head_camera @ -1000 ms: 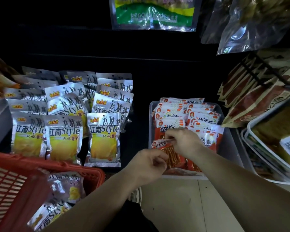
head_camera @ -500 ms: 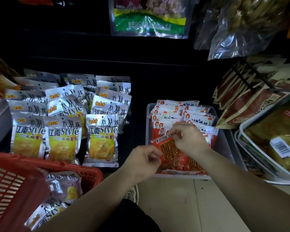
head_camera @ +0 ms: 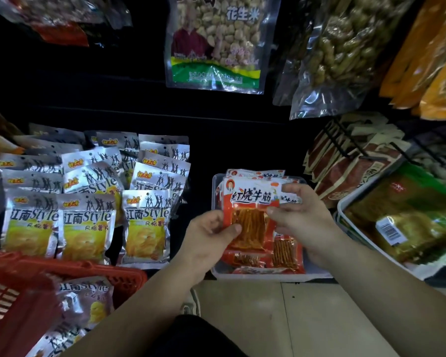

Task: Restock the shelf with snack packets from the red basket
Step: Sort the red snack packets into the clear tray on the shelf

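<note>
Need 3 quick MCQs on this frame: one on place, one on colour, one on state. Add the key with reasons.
1. Where is the red basket?
A) bottom left of the view
B) on the top shelf
C) far right

2. What colour is the packet held up in both hands?
A) silver
B) green
C) red with a white top

3. What is the left hand doing?
A) resting open
B) pinching the packet's lower left edge
C) gripping the basket rim

Key: 1 A, its rim shows at the bottom left, with chip packets inside. 2 C, red body under a white band. 3 B, its thumb lies on the packet's front, while the right hand holds the other side.
</note>
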Action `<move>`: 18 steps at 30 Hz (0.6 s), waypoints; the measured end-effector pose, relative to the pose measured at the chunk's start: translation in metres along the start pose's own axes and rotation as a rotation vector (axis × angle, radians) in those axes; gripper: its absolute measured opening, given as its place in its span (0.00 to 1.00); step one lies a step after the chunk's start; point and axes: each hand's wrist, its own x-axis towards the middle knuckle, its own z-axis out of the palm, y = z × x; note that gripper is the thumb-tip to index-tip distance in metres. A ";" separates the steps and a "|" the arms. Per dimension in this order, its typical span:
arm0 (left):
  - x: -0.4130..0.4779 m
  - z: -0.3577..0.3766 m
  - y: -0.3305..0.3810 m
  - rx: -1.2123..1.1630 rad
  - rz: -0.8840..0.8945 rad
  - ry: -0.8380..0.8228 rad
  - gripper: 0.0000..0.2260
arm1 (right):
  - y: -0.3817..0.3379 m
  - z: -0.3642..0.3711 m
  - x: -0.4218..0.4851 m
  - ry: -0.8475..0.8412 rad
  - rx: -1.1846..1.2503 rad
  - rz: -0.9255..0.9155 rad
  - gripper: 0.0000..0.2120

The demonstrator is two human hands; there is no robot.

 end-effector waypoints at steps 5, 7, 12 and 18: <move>-0.006 0.007 0.018 -0.084 0.049 0.034 0.27 | -0.002 -0.001 -0.004 0.072 0.093 -0.006 0.24; -0.008 0.004 0.018 -0.033 0.076 0.036 0.31 | -0.004 0.002 -0.002 0.044 0.108 -0.001 0.21; -0.012 0.004 0.021 -0.009 0.130 0.062 0.33 | -0.003 0.004 0.001 0.008 0.056 -0.027 0.29; -0.012 0.007 0.032 -0.036 0.095 0.021 0.25 | -0.010 -0.001 0.001 -0.037 0.031 -0.094 0.22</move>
